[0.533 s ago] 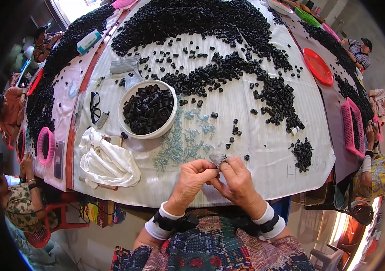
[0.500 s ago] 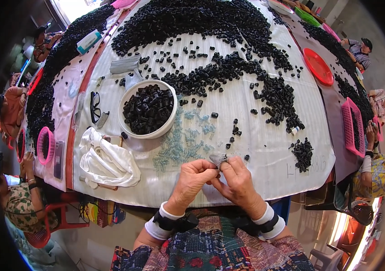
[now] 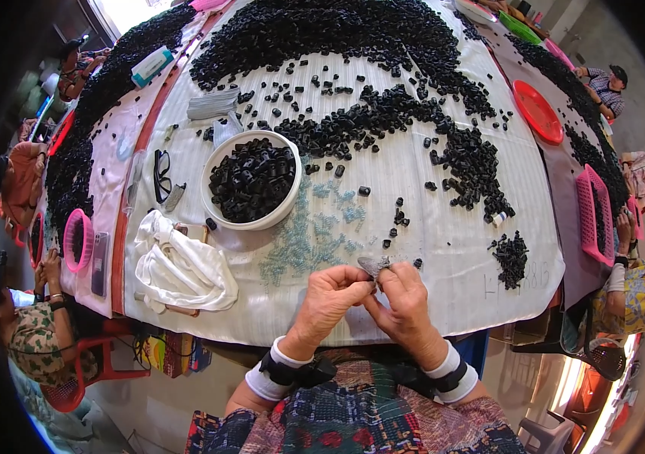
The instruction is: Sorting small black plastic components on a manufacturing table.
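My left hand (image 3: 326, 306) and my right hand (image 3: 406, 306) meet at the front edge of the cloth-covered table, fingers pinched together. At the fingertips sits a small grey, rough-looking piece (image 3: 373, 265); whether it is held or wrapped round a finger I cannot tell. Anything smaller between the fingers is hidden. Just beyond my left hand lie many small pale-blue springs (image 3: 303, 246). A few black plastic parts (image 3: 400, 219) are scattered ahead of my right hand. A white bowl (image 3: 254, 225) full of black parts stands to the left.
Behind spreads a large heap of black parts (image 3: 322, 34). Near the bowl are a white cloth (image 3: 182, 265), glasses (image 3: 162, 175) and grey strips (image 3: 213, 105). A pile of small black pieces (image 3: 510, 259) lies at right. Co-workers sit along both sides, near pink baskets (image 3: 589, 212).
Both hands stay pinched together at nearly the same spot, with slight finger movement. The whole view has shifted a little.
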Available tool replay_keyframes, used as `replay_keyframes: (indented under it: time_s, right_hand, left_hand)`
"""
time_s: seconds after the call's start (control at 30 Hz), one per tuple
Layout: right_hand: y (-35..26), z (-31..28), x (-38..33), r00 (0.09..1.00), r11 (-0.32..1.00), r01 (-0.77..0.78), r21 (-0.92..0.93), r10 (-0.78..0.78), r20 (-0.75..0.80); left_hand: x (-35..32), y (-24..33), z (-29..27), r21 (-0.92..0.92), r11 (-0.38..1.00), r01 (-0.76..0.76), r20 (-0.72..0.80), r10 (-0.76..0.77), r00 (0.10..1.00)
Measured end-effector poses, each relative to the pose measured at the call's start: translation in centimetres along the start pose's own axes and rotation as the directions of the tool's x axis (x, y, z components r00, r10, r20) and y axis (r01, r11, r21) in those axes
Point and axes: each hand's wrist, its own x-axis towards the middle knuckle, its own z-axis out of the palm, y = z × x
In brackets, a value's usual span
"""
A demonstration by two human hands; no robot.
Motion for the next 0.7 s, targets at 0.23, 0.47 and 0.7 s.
replay_keyframes:
  time_s: [0.23,0.47,0.7]
  right_hand:
    - [0.7,-0.3,0.3,1.0,0.999,-0.009,0.038,0.008,0.022]
    - [0.5,0.6,-0.1,0.998,0.994,0.049,0.093,-0.046,-0.034]
    - [0.6,0.3,0.2,0.999,0.982,-0.024,0.189,0.029,-0.025]
  left_hand:
    - [-0.1,0.7,0.0,0.032,0.997,0.064,-0.012,-0.063,0.998]
    - [0.0,-0.3,-0.8,-0.041,0.999,0.008,0.033,-0.007,0.999]
    - [0.5,0.4,-0.2,-0.096,0.995,0.025,0.03,-0.022,0.999]
